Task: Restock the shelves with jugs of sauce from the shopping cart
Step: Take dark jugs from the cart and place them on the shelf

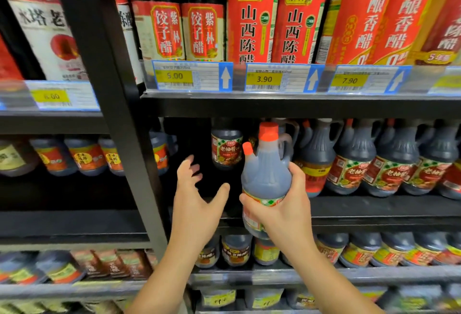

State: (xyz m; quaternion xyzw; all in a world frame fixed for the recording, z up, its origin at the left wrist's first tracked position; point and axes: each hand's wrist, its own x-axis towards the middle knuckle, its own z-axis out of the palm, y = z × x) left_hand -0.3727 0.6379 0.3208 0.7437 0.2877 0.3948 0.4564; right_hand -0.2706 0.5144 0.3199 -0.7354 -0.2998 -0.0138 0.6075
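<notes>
We are holding a sauce jug [265, 176] up at the middle shelf [374, 205].
Our right hand [282, 204] is gripping its lower body, jug upright, just left of the stocked jugs [369, 164]; our left hand [197, 189] is hovering beside it, fingers spread wide.

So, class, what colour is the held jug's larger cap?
The larger cap is orange-red; head view.

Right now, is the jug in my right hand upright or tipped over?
Upright, or nearly. The jug has its orange cap on top and its base lowest; the right hand grips its lower half.
</notes>
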